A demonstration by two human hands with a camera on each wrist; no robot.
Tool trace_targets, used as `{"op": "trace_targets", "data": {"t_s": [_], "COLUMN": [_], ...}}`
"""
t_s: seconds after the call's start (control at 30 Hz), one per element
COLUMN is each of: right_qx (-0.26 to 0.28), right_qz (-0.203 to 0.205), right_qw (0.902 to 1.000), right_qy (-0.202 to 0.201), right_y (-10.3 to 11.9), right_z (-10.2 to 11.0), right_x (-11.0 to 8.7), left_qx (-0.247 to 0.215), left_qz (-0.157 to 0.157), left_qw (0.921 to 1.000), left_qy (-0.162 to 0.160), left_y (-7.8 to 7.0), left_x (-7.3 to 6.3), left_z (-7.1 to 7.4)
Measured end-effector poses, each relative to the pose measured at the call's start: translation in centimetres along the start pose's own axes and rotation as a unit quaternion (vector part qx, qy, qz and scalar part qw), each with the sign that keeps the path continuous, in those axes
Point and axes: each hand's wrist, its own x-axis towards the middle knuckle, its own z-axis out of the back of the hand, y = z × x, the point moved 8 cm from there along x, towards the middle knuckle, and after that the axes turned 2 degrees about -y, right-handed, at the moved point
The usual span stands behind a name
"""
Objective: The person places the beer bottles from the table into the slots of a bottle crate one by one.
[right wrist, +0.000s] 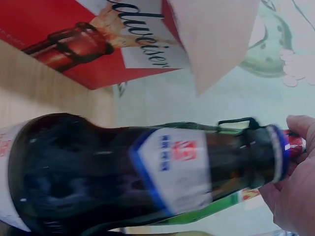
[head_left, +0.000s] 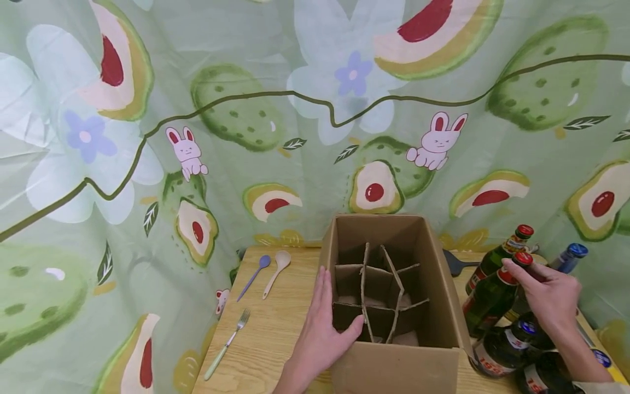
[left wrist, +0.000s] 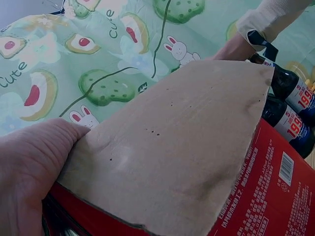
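Observation:
An open-topped cardboard box [head_left: 394, 366] with dividers [head_left: 376, 268] inside stands on the table. Its red printed outside [left wrist: 270, 177] shows in the left wrist view. My left hand [head_left: 322, 334] rests at the box's near left edge, fingers straight along the side and thumb reaching over the rim towards a divider. Right of the box, my right hand [head_left: 551, 295] pinches a green beer bottle [head_left: 487, 306] by its red-capped top. Another red-capped green bottle [head_left: 499, 254] stands just behind it. In the right wrist view, a dark bottle [right wrist: 88, 172] covers most of the held one.
Dark bottles with white labels [head_left: 497, 350] stand close around my right hand, and a blue-capped bottle [head_left: 568, 257] is behind. A black spatula [head_left: 458, 264] lies behind the box. On the left lie a blue spoon [head_left: 256, 273], a beige spoon [head_left: 278, 268] and a fork [head_left: 228, 342].

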Motion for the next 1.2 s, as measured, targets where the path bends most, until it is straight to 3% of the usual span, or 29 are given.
{"op": "trace_targets", "data": {"t_s": [0.13,0.23,0.4,0.57,0.67,0.9,1.07,1.2], "right_qx": [0.017,0.027,0.050,0.081,0.092,0.090,0.122,0.127], "right_qz": [0.029,0.084,0.190,0.247,0.256,0.247,0.276,0.275], "right_qw": [0.9989,0.9942,0.9760,0.9587,0.9543,0.9545,0.9450,0.9454], "right_qy": [-0.032,-0.062,-0.094,-0.115,-0.123,-0.141,-0.127,-0.120], "right_y": [1.8,4.0,8.5,12.3,14.5,18.2,20.1,22.2], "right_z": [0.7,1.2,2.2,3.2,3.7,4.7,5.2,5.5], "right_x": [0.2,0.1,0.2,0.5,0.3,0.2,1.1,1.6], "left_qx": [-0.012,-0.014,-0.006,0.005,0.007,0.009,0.012,0.014], "left_qz": [-0.007,-0.005,0.003,-0.001,-0.003,-0.001,-0.002,0.000], "left_qw": [0.9999,0.9998,0.9999,1.0000,1.0000,1.0000,0.9999,0.9999], "left_qy": [0.006,0.012,0.009,0.001,-0.001,0.000,-0.004,-0.005], "left_y": [0.0,0.1,0.2,0.1,0.1,0.3,0.2,0.2], "left_x": [0.0,0.0,0.0,0.1,0.1,0.1,0.1,0.1], "left_z": [-0.1,-0.1,0.0,0.0,0.0,0.0,0.0,0.0]}}
